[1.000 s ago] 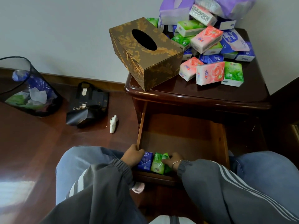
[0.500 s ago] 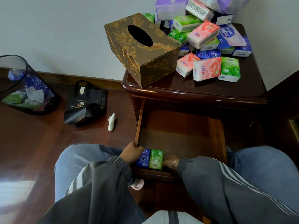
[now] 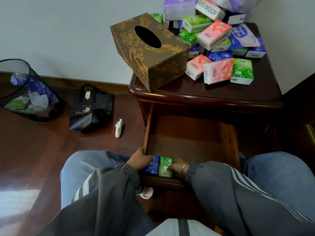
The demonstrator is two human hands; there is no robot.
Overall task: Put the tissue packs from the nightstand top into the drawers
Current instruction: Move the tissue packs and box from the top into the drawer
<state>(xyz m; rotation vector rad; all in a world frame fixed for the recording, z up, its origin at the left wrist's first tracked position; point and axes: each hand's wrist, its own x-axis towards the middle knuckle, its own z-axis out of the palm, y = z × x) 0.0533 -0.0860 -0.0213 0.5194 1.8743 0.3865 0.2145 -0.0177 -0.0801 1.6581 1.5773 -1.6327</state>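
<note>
Two tissue packs, a blue pack (image 3: 152,165) and a green pack (image 3: 165,166), lie flat side by side, touching, at the 6 o'clock end of the open drawer (image 3: 190,142), against its front wall. The left hand (image 3: 139,161) sits at the blue pack's 9 o'clock edge in the drawer's near-left corner. Its fingers are curled down onto that pack and the thumb is up by the drawer's side wall. The right hand (image 3: 178,166) comes in from 3 o'clock with its fingers bent over the green pack's edge. The two hands hold the pair between them, it seems to square it into the corner.

The rest of the drawer floor, toward 12 o'clock, shows bare wood. Above it, on the nightstand (image 3: 221,94), a heap of tissue packs (image 3: 218,48) in pink, green, blue and white fills the 1 o'clock part of the top. At the heap's 9 o'clock side a gold-patterned tissue box (image 3: 150,51) sits tilted over the corner. A purple bag (image 3: 179,7) lies at the back of the heap.

By this count the task has barely started: two packs are in, and nearly the whole heap has yet to come down.

On the floor toward 9 o'clock are a black bag (image 3: 92,109), a small white object (image 3: 119,127) and a mesh waste bin (image 3: 25,92).
</note>
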